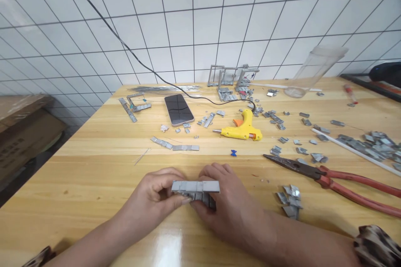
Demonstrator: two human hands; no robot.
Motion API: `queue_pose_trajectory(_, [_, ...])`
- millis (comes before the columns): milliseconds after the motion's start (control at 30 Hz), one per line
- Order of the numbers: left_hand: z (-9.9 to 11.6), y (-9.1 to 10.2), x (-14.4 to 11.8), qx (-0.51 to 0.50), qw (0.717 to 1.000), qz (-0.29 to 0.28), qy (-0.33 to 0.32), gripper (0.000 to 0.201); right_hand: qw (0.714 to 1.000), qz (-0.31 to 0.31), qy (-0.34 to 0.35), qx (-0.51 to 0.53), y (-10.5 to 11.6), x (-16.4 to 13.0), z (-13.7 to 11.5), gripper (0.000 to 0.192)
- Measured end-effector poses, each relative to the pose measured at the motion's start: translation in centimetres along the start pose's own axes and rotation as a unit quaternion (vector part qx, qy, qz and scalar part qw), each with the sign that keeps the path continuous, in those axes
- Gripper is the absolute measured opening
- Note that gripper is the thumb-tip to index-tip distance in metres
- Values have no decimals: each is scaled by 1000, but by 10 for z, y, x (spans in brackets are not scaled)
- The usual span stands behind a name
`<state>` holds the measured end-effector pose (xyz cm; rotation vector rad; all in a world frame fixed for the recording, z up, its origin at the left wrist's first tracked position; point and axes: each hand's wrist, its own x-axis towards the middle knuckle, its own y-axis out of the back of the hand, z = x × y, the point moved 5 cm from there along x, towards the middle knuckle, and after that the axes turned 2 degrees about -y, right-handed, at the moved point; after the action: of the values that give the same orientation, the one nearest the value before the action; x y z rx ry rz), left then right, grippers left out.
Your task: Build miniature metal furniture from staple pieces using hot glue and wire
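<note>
While a grey, metallic-looking assembly of flat segmented strips (196, 186) is gripped by the fingers of the left hand (158, 192) and the right hand (232, 208) over the pale wooden worktop (94, 158), alignment or joining is apparently being done; even pressure and squared edges are probably called for next.

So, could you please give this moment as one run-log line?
left hand: holding grey segmented assembly; right hand: holding same assembly; yellow glue gun: beyond hands; needle-nose pliers: at right
</note>
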<state>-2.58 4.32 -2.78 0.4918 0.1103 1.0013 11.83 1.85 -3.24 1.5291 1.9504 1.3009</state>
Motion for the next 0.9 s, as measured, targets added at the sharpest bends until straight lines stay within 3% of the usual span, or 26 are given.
queue_pose_trajectory(300, [-4,1,2,-30,998,-27,50,9,1000,-13,-14,-5,0,1,0,7])
queue_pose_trajectory(667, [-2,2,1,-23,1000,-7,18,7,999,-34,-22,6,-1,2,1,6])
queue_pose_trajectory(900, [-3,-1,0,-11,1000,-10,7,9,999,-25,-27,13,9,-1,4,7])
